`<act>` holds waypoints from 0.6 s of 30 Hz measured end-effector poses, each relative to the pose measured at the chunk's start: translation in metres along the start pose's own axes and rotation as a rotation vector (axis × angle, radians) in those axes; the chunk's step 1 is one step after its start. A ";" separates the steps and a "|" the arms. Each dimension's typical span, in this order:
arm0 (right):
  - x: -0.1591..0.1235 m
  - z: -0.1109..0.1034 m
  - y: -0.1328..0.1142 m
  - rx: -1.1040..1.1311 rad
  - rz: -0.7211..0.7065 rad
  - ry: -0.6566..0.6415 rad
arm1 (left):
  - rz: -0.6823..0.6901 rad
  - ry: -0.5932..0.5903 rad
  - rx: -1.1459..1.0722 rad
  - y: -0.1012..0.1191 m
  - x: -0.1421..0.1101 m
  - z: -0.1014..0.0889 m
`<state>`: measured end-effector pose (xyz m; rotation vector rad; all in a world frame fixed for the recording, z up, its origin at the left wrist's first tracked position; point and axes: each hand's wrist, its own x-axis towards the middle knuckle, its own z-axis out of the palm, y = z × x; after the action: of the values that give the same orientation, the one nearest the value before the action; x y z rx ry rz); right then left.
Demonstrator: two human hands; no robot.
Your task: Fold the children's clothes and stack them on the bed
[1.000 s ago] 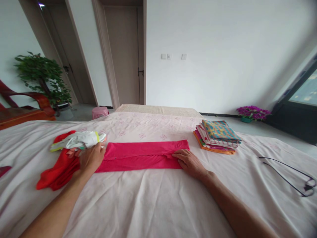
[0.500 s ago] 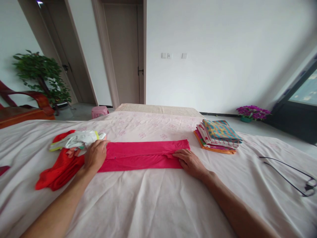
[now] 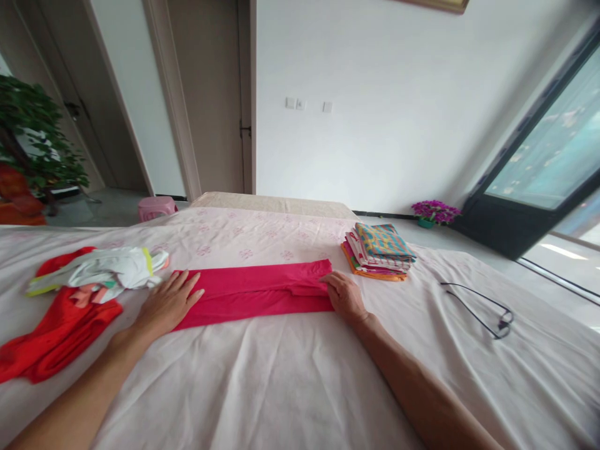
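Head view, and here's the folded hot-pink garment [image 3: 253,294], a long flat band on the flowered sheet [image 3: 290,381], lying between the two hands' fingers. Left hand [image 3: 169,303]: fingers slightly spread, palm-down over one end, seemingly to hold it smooth. Right hand [image 3: 347,297]: fingers curled together at the other end; pinching or just pressing, I can't tell. Long axis runs hand to hand, the right end angled slightly away. Beyond the right fingers, a stack of folded cloths [image 3: 382,244], probably set aside for room; farther right, eyeglasses [image 3: 503,324]. Outside the left fingers, a yellow-trimmed white garment [image 3: 117,269] over a red garment [image 3: 70,331].
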<state>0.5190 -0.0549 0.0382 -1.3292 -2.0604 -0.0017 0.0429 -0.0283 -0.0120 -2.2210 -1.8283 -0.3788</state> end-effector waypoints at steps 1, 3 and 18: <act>0.001 0.000 0.000 -0.008 0.012 0.027 | 0.009 0.007 0.028 0.001 0.000 -0.002; 0.003 0.001 -0.003 -0.032 -0.008 0.027 | 0.064 0.033 0.034 0.005 0.001 -0.004; -0.010 0.037 -0.019 -0.183 -0.219 -0.359 | 0.152 -0.132 -0.105 0.012 0.000 0.000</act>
<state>0.4859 -0.0593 0.0111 -1.2748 -2.5560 -0.0522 0.0547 -0.0306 -0.0118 -2.4920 -1.7238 -0.3115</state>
